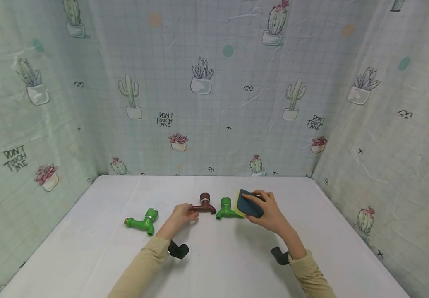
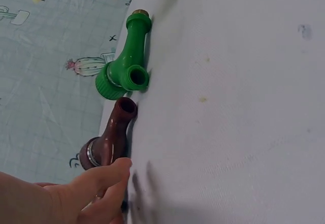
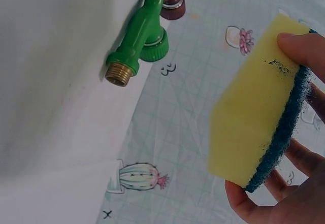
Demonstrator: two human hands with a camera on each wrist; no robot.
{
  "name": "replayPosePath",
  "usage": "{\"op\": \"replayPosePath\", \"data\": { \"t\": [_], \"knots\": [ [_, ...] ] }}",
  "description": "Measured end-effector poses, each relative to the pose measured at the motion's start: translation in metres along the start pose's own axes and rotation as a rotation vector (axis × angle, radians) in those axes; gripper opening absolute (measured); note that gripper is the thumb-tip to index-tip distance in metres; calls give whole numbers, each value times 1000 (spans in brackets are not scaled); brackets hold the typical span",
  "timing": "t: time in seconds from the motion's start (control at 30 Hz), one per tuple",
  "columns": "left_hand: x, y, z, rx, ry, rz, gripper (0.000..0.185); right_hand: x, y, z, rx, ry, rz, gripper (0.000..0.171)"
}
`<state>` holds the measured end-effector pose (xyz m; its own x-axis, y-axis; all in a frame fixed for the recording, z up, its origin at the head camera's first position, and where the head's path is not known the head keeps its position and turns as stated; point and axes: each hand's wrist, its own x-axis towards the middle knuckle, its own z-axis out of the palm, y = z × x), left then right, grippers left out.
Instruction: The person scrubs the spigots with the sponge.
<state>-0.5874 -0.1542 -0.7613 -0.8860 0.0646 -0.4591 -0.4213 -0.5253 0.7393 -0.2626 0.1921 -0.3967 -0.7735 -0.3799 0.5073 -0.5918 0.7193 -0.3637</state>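
- Both hands are out over the white table (image 1: 87,248), and I place everything from the brown tap (image 1: 204,204) near its middle.
- My left hand (image 1: 183,215) is at the brown tap's near-left end, fingers touching its spout end; in the left wrist view my thumb (image 2: 109,176) lies against the tap's body (image 2: 109,140). Whether my fingers really curl round it I cannot tell, since the hand hides that end.
- My right hand (image 1: 270,211) is to the right of the brown tap, gripping a sponge (image 1: 249,203) between thumb and curled fingers. The sponge is yellow foam with a dark blue scouring face; the right wrist view shows the yellow side (image 3: 249,112) turned toward the camera and the hand (image 3: 299,193) wrapped round its edges.
- Just right of the brown tap, between it and the sponge, lies a green tap (image 1: 226,209) with a brass threaded end (image 3: 119,74). The sponge looks to be touching it or very close.
- Well to the left of the brown tap lies a second green tap (image 1: 142,221), apart from my hands.
- Behind the brown tap hangs a cactus-print backdrop (image 1: 214,91), printed with "DON'T TOUCH ME" (image 1: 164,119) in several places.
- No brand or label shows on the taps or sponge.
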Motion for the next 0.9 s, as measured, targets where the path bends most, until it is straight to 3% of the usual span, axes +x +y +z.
{"op": "replayPosePath", "data": {
  "t": [0.07, 0.13, 0.23, 0.37, 0.4, 0.47, 0.53, 0.6, 0.77, 0.9],
  "knots": [
    [-23, 8, 5, 20, -13, 2, 51, 1, -1, 0, -2, 2, -12, 58],
    [-68, 22, 18, 27, -46, 16, 57, 2, -1, 1, -6, 2, -22, 59],
    [-176, 53, 50, 40, -127, 64, 63, 2, -1, 2, -12, 1, -35, 59],
    [-348, 99, 111, 201, -141, 179, 55, 1, 1, 3, -28, -3, -60, 60],
    [-381, 109, 122, 271, -130, 223, 50, 1, 2, 3, -41, 0, -71, 60],
    [-433, 124, 136, 454, -81, 306, 46, 0, 2, 4, -68, 5, -92, 60],
    [-458, 135, 136, 621, -65, 400, 42, -1, 2, 4, -105, 9, -110, 59],
    [-470, 143, 129, 780, -28, 495, 39, -2, 1, 5, -130, 9, -120, 59],
    [-475, 152, 102, 1130, 45, 781, 28, -4, 0, 6, -152, -13, -117, 57],
    [-470, 156, 79, 1356, 36, 994, 24, -5, 0, 7, -155, -27, -105, 57]
  ]
}}
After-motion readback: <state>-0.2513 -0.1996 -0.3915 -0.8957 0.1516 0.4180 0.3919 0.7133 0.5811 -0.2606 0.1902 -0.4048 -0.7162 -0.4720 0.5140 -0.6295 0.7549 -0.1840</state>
